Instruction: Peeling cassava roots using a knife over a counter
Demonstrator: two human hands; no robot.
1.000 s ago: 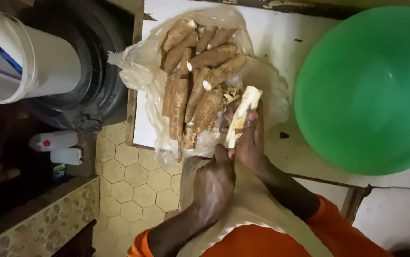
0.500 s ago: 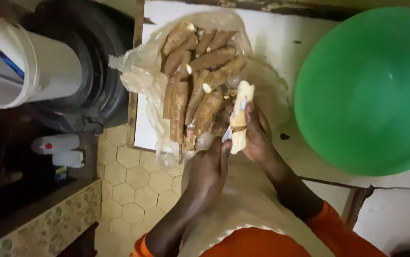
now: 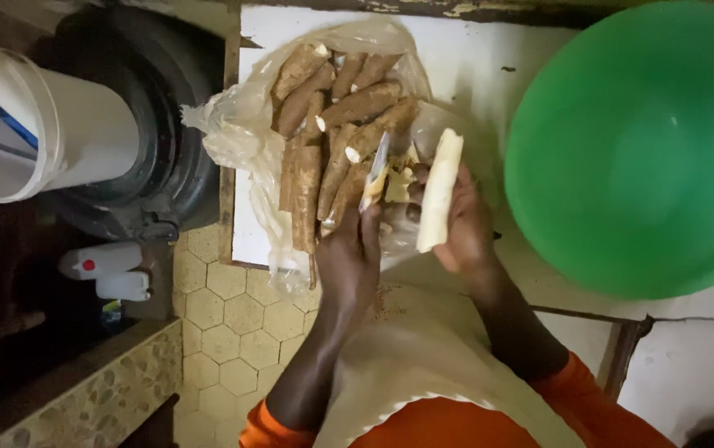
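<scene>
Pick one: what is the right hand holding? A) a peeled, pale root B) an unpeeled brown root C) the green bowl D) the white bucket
A: the right hand has its grip on a peeled, pale root, held up beside the knife in the left hand; the brown unpeeled roots lie on the plastic bag.

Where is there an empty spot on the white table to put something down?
The white table is bare along its far edge, between the plastic bag of brown roots and the green bowl. It is crowded near the bag, where the left hand holds a knife and the right hand a peeled root.
</scene>
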